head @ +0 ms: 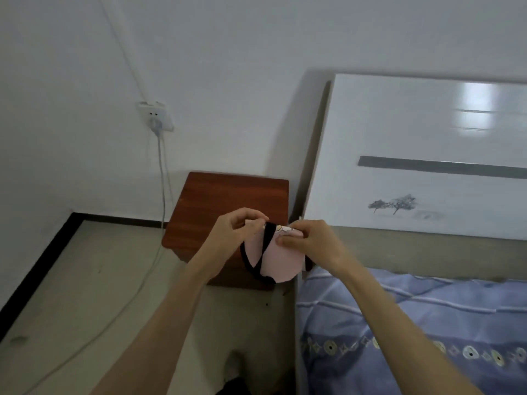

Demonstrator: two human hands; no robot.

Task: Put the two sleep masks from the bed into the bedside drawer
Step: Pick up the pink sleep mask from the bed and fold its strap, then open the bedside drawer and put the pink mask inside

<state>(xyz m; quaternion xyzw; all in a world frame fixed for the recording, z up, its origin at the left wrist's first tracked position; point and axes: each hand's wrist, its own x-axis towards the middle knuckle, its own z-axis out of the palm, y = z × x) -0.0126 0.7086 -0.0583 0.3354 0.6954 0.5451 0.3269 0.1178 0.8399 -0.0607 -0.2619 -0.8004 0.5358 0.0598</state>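
Pink sleep mask (281, 259) with black strap (256, 263), held up in the air by both hands, in front of the bedside cabinet (228, 206) and just left of the bed edge. Pinched along its top edge: left hand (238, 228) at 10 o'clock of the mask, fingers (253, 220) closed on the upper left corner; right hand (309, 242) at 2 o'clock, fingers closed on the upper right corner, thumb pressing on the pink cloth. Hanging below the hands with the rounded side down, strap crossing the front and looping at 7 o'clock. Small printed pattern visible at the top edge between the two hands, too small to read. Cannot tell if only one mask or two together in the grip.

Behind the mask, reddish-brown wooden cabinet, top surface bare; front side with the drawer hidden behind the hands and mask. At 3 o'clock, bed (413, 323) with blue patterned sheet and white headboard (427, 138) with a grey stripe and small tree drawing. At 10 o'clock on the wall, white socket (156, 116) with plug, cable (162, 178) going down to the floor (85, 280) and curving toward 7 o'clock.
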